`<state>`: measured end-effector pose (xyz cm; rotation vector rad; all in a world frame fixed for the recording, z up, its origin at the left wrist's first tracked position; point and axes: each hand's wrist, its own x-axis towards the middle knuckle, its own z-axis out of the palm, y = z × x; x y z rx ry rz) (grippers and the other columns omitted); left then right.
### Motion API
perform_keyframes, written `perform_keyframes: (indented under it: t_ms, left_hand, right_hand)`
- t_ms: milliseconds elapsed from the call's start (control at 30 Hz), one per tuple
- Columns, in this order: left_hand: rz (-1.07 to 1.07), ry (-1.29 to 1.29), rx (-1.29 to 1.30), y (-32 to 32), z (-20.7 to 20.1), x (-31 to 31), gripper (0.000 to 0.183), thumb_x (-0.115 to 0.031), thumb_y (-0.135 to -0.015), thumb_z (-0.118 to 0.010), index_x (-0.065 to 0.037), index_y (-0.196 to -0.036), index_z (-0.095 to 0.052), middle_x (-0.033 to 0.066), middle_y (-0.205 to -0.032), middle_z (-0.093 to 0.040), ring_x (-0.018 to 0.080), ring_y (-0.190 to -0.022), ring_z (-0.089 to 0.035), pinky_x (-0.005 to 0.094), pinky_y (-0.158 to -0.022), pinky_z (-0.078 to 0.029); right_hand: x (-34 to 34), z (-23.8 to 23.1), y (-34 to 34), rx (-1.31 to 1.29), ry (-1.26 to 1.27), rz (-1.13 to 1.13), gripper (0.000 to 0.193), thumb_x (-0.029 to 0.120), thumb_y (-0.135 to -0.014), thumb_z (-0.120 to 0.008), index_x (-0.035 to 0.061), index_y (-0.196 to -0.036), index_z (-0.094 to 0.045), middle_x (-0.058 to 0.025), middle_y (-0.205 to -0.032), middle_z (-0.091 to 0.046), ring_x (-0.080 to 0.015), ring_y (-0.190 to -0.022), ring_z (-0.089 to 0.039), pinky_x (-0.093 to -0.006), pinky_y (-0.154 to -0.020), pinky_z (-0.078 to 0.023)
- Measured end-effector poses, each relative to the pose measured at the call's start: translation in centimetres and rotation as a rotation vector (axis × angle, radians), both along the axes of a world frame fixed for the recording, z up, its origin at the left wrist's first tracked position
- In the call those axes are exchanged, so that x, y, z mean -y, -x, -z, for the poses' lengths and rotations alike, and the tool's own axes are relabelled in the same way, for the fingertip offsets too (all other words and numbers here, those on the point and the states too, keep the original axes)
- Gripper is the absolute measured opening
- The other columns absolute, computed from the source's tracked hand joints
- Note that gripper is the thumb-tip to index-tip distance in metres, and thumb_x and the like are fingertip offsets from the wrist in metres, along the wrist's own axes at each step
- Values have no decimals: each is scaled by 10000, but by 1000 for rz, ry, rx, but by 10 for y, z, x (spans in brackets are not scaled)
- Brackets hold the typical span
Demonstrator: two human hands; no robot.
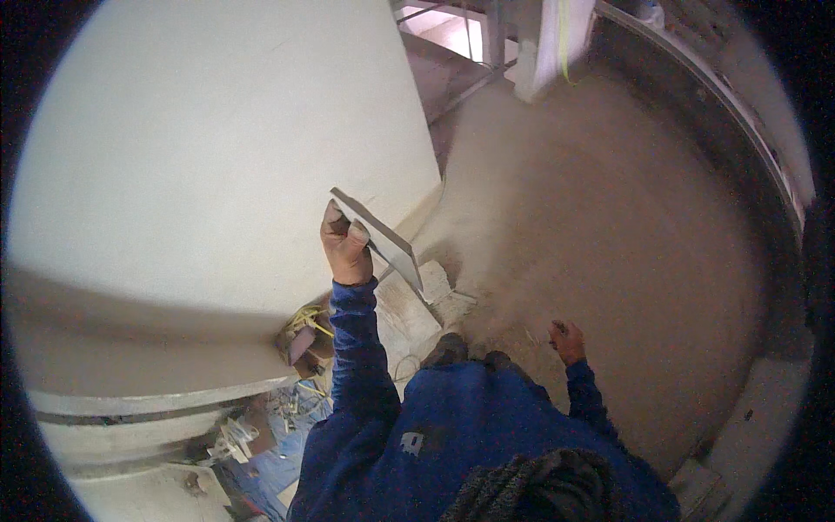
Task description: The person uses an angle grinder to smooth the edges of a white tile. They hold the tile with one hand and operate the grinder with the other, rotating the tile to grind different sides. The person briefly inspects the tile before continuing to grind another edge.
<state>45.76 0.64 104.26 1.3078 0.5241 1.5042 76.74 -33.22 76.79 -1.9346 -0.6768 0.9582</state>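
Note:
My left hand [348, 248] is raised in front of the pale plastered wall [209, 148]. Its fingers are closed round the back of a flat, rectangular hand float [383, 235], which has a grey edge and a light face. The float is tilted, its far end near the wall; whether it touches the surface I cannot tell. Low at my right side, my right hand [570, 342] hangs over the floor with loosely bent fingers, somewhat apart, and nothing visible in it.
Dusty brown floor [626, 217] spreads to the right. Near my shoes [445, 350] lie pale boards [404, 317]. Left of them stands a container with yellow cord [306, 331]. Blue sheeting [274, 461] with scattered items lies lower left. A white post [544, 52] rises beyond the wall's edge.

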Motion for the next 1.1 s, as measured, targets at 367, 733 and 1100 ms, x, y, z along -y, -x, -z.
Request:
perform_keyframes:
  t_ms: [367,733,1100]
  left_hand:
    - [132,231,218,-8,12,25,424,-320,-789,-726,-70,-1068,-527,-3,-839,-553,118,-753,-531,284,-650,-454]
    - [1018,872,1053,42,108,98,498,-453,-898,-429,-95,-1243,-453,141,-1040,-518,205,-775,-449,312,-537,-435]
    - [1092,661,1089,168,159,215,536,-487,-903,-399,-109,-1280,-435,161,-1161,-495,280,-929,-480,359,-615,-467]
  right_hand:
    - [-14,-38,8,87,63,-21,363,276,-839,-652,-23,-1038,-606,-87,-790,-644,-147,-635,-623,-258,-540,-504]
    - [-49,-32,35,282,10,-363,385,254,-836,-657,-12,-1107,-591,-112,-895,-644,-161,-739,-632,-277,-629,-510]
    - [-185,-210,234,26,-343,-974,316,196,-860,-627,-7,-1100,-594,-105,-988,-645,-153,-871,-605,-278,-780,-480]
